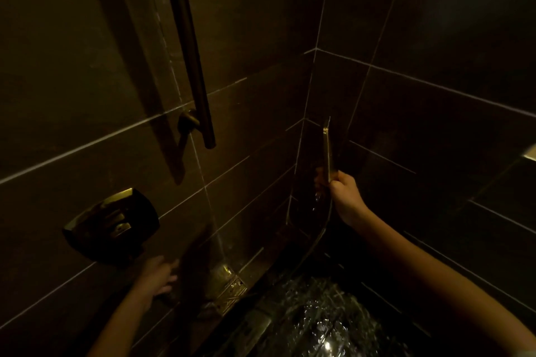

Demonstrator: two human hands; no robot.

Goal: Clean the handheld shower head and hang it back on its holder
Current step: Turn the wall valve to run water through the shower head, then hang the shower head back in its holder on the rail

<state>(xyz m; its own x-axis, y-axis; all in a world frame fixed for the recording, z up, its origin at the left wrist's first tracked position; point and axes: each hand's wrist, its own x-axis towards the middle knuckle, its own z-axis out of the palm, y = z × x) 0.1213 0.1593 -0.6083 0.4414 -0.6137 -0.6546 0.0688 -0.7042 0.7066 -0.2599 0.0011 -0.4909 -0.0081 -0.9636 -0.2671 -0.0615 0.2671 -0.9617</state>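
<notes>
In a dim tiled corner, my right hand (pixel 343 193) grips the handle of a slim metal shower head (pixel 327 148), held upright and seen edge-on. Its hose (pixel 319 236) curves down from the handle toward the floor. My left hand (pixel 161 274) reaches low on the left wall, below a square metal control plate (pixel 113 226); its fingers are blurred and dark, so whether they hold anything is unclear. A vertical metal rail (pixel 191 58) with a wall bracket (pixel 188 122) hangs on the left wall. No holder clip shows on the visible part of the rail.
A metal outlet fitting (pixel 227 284) sits low on the wall near the corner. Wet, glistening floor (pixel 319 319) lies below. Dark tiled walls close in on the left and right. A bright ledge edge (pixel 530 152) shows at far right.
</notes>
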